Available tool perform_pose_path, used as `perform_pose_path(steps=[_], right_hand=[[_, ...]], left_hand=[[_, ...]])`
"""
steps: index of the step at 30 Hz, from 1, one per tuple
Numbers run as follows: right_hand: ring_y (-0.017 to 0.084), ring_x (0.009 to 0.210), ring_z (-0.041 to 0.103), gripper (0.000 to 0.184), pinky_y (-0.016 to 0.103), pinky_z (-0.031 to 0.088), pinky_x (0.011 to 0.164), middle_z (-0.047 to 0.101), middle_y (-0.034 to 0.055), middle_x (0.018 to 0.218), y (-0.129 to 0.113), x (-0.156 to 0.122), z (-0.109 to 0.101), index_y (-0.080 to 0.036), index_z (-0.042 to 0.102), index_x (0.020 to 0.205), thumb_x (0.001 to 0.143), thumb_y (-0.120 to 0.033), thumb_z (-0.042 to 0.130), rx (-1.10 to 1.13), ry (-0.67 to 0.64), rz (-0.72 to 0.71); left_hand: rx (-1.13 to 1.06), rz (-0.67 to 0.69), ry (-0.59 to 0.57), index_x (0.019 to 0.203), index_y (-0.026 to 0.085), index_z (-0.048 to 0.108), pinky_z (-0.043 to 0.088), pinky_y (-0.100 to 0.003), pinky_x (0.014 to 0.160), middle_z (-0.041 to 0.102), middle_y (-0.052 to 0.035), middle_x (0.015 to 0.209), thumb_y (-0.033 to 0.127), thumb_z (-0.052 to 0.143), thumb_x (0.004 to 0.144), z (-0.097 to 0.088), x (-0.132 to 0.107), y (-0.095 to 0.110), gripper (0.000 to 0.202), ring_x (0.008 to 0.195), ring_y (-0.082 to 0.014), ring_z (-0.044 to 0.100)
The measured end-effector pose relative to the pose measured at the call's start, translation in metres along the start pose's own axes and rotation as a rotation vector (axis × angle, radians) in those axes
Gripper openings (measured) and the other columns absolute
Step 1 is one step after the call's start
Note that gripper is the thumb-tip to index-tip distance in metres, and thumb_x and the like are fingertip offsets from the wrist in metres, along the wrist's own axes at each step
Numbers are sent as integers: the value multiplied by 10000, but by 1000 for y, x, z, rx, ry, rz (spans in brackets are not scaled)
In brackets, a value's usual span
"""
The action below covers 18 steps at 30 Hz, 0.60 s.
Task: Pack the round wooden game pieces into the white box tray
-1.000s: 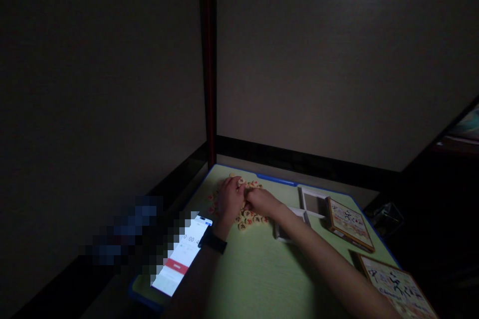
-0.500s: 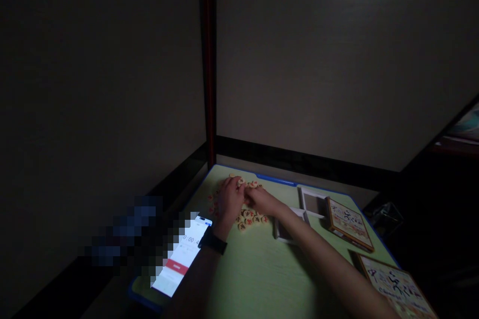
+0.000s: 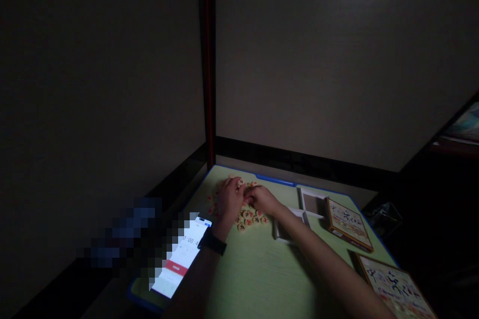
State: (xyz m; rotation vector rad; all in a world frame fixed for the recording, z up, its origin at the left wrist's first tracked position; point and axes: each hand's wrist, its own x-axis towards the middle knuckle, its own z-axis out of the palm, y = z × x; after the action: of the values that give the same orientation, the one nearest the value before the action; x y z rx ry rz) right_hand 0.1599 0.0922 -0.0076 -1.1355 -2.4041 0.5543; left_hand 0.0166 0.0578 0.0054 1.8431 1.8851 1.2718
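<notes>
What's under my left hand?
Round pieces show on both sides of your left hand, on the green table. Whatever lies directly beneath the hand is covered, so I can't tell what is there.

From one head-worn camera we are looking forward and down, facing the dark red corner post [image 3: 210, 60] at upper centre, the green tabletop [image 3: 254, 276] lying near at lower centre.
</notes>
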Motion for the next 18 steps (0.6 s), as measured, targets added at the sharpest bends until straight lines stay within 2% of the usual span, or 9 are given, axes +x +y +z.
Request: perform_pose_path(steps=[4, 6, 9, 11, 14, 18], right_hand=[[146, 657, 586, 210, 234, 404, 687, 689, 18, 674, 0, -1, -8, -177, 667, 626, 701, -48, 518, 74, 126, 78], [143, 650, 579, 211, 233, 411, 664, 683, 21, 685, 2, 0, -11, -173, 666, 680, 789, -132, 490, 140, 189, 127], [143, 625, 576, 311, 237, 427, 612, 675, 33, 687, 4, 3, -12, -155, 672, 762, 898, -300, 433, 262, 244, 187], [138, 611, 575, 316, 236, 439, 586, 678, 37, 703, 6, 5, -10, -141, 682, 826, 889, -368, 471, 345, 246, 203], [125, 581, 570, 284, 226, 449, 547, 679, 32, 706, 9, 6, -8, -129, 686, 894, 830, -372, 555, 453, 232, 219], [119, 530, 566, 308, 223, 460, 494, 664, 22, 661, 19, 1, -15, -133, 674, 919, 805, -407, 588, 541, 246, 261]], left_hand=[[49, 18, -41, 1094, 191, 684, 467, -316, 905, 700, -83, 1068, 213, 597, 879, -1, -1, 1, 233, 1006, -211, 629], [63, 31, -63, 1095, 198, 681, 459, -310, 900, 707, -77, 1057, 215, 602, 881, -2, -2, 2, 229, 1010, -209, 627], [37, 75, -102, 1066, 212, 683, 459, -294, 883, 720, -55, 1011, 181, 622, 866, -4, -4, 5, 211, 982, -195, 635], [-11, 123, -142, 1063, 228, 681, 467, -283, 866, 727, -37, 990, 148, 634, 852, -5, -6, 8, 231, 943, -182, 645], [-72, 165, -175, 1081, 250, 677, 483, -278, 849, 727, -20, 973, 119, 651, 830, -5, -7, 12, 284, 897, -171, 652], [-35, 221, -157, 967, 214, 711, 481, -290, 861, 710, -45, 962, 190, 685, 815, -6, -4, 10, 157, 916, -185, 639]])
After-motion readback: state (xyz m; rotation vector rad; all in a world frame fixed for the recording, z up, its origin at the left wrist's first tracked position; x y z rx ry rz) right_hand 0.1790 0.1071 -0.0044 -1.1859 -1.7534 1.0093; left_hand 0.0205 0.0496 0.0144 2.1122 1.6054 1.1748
